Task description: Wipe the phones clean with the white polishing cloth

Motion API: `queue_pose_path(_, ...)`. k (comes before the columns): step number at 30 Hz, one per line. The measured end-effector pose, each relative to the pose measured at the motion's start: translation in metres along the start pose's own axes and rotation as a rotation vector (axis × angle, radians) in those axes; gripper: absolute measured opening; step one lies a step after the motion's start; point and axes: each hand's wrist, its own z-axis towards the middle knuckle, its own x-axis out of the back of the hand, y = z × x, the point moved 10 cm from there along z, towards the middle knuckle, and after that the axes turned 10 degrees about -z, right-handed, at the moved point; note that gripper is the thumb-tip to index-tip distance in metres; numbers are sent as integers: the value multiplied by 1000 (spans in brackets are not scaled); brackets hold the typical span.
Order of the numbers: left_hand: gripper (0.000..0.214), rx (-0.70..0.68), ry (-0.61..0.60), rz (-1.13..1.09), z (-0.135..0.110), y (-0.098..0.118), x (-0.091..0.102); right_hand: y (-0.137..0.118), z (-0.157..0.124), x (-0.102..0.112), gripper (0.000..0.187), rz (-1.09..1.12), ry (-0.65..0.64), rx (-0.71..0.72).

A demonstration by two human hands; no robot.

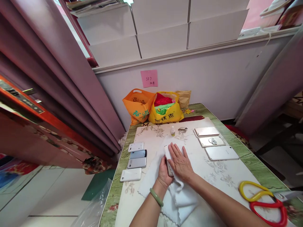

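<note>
My left hand (165, 172), a green bangle on its wrist, is closed round the side of a phone (170, 170) near the middle of the table. A white cloth (183, 197) covers most of the phone's upper face and trails down onto the tabletop. My right hand (180, 160) lies flat on the cloth over the phone, its fingers stretched out. Most of the phone is hidden by the cloth and my hands. Just beyond them stand a small white bottle (172, 131) and a thin dark looped item (182, 129) whose kind is unclear.
Several phones (131, 174) lie in a column at the left; three more phones (222, 153) lie at the right. Large scissors (262, 197) with yellow and red handles rest at the near right. An orange bag (138, 107) and a yellow bag (168, 110) stand along the back edge.
</note>
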Motion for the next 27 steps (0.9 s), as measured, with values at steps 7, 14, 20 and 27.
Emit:
queue_pose_path(7,39,-66,77,-32,-3,12,13,-19,-49,18,60,2,101,177)
queue_pose_path(14,45,19,6,-54,-4,5,-2,5,-48,49,45,116,132,238)
queue_pose_path(20,45,41,-29,-12,-1,1,-6,22,-39,63,46,272,204,64)
queue_pose_path(27,21,-195,47,105,-8,26,19,-10,-46,63,57,552,175,158)
